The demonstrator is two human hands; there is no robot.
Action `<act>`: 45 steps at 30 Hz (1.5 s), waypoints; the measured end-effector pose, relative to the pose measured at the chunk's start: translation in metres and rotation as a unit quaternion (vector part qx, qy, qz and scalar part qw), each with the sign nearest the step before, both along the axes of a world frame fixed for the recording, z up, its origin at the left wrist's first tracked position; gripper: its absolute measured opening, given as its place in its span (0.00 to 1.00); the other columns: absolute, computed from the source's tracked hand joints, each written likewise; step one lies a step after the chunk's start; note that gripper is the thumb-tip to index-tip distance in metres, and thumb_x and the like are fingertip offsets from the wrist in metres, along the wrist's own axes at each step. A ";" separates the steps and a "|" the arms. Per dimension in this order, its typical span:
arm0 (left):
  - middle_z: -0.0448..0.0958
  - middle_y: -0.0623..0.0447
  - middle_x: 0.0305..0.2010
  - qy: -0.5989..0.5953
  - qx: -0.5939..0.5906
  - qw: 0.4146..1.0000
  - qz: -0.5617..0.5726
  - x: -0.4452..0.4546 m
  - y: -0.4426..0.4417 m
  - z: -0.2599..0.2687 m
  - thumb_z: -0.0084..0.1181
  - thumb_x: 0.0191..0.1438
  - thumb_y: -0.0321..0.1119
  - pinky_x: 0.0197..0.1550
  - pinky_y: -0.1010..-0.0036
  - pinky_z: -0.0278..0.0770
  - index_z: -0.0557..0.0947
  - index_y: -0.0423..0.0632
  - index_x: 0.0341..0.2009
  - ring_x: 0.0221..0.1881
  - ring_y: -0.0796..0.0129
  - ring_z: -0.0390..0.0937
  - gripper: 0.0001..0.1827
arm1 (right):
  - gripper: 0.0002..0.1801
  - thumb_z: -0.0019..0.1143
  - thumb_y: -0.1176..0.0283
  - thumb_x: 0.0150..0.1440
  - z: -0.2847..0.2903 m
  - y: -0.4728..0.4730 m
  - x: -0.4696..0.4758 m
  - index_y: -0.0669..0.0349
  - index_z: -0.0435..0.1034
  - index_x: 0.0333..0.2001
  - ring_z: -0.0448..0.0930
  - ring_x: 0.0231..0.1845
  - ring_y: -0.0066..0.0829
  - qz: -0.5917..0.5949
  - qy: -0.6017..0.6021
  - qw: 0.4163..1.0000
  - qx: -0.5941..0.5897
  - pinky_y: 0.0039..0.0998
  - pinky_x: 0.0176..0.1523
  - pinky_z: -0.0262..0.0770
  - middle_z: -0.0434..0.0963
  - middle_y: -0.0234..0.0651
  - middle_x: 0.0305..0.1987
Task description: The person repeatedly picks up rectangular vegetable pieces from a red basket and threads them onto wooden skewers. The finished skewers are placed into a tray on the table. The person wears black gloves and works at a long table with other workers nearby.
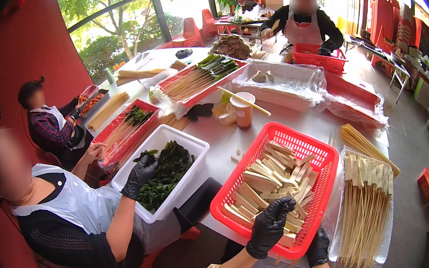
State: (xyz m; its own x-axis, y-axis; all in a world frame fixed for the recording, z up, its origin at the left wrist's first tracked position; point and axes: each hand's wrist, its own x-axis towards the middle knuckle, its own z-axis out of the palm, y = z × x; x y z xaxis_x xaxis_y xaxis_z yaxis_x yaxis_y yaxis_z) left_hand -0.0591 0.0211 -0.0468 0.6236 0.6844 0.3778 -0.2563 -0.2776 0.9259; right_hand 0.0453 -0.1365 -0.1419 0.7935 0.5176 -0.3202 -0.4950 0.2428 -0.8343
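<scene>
A red plastic basket (327, 160) stands before me, piled with pale, flat strips of food (262, 180), perhaps tofu. Above its near end is my left hand (270, 227), in a black glove, with curled fingers against the strips. Whether a strip is pinched there cannot be made out. Beside the basket's near right corner is my right hand (319, 247), also gloved in black. The rim hides part of it, so its grip does not show. To the right, a plastic-lined tray (332, 246) holds skewers (363, 220) with pale strips threaded on their upper ends.
Bare bamboo skewers (360, 144) lie beyond that tray. At left, a co-worker's gloved hand (141, 175) is over a white bin (200, 147) of dark green leaves. A cup (243, 110) with a stick across it stands beyond the basket. Two more people work farther along the table.
</scene>
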 end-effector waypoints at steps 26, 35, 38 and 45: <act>0.78 0.49 0.41 -0.046 -0.064 0.997 -0.011 0.002 0.000 0.011 0.43 0.61 0.31 0.47 0.74 0.73 0.72 0.38 0.48 0.44 0.67 0.77 0.14 | 0.11 0.50 0.75 0.56 0.103 -0.035 -0.054 0.66 0.70 0.43 0.73 0.28 0.24 0.069 -0.104 0.990 -0.067 0.21 0.31 0.68 0.74 0.32 0.31; 0.78 0.42 0.39 -0.223 -0.324 0.919 -0.023 -0.009 0.008 0.010 0.28 0.63 0.54 0.51 0.65 0.71 0.71 0.38 0.48 0.41 0.57 0.77 0.31 | 0.09 0.50 0.76 0.55 0.090 -0.067 -0.060 0.64 0.73 0.40 0.76 0.29 0.29 0.181 -0.572 0.766 -0.232 0.26 0.33 0.70 0.76 0.38 0.31; 0.78 0.45 0.36 -0.209 -0.292 0.933 0.005 -0.009 0.009 0.011 0.29 0.62 0.55 0.49 0.66 0.71 0.74 0.40 0.44 0.38 0.59 0.77 0.30 | 0.09 0.52 0.73 0.53 0.095 -0.071 -0.059 0.62 0.74 0.38 0.76 0.28 0.31 0.175 -0.560 0.773 -0.241 0.28 0.32 0.71 0.76 0.38 0.29; 0.78 0.44 0.37 -0.150 -0.157 0.976 -0.004 -0.010 0.010 0.009 0.35 0.63 0.46 0.45 0.69 0.73 0.78 0.36 0.36 0.39 0.62 0.77 0.26 | 0.07 0.58 0.69 0.49 0.103 -0.083 -0.067 0.56 0.77 0.32 0.77 0.24 0.35 0.140 -0.685 0.657 -0.282 0.33 0.29 0.71 0.76 0.38 0.23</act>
State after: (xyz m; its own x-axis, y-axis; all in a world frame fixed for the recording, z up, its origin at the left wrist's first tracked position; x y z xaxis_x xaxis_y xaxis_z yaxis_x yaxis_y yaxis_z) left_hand -0.0686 0.0307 -0.0377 0.5225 0.7914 0.3172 -0.5299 0.0099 0.8480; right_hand -0.0214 -0.2193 -0.0391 0.4367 0.8096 0.3921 0.8546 -0.2372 -0.4620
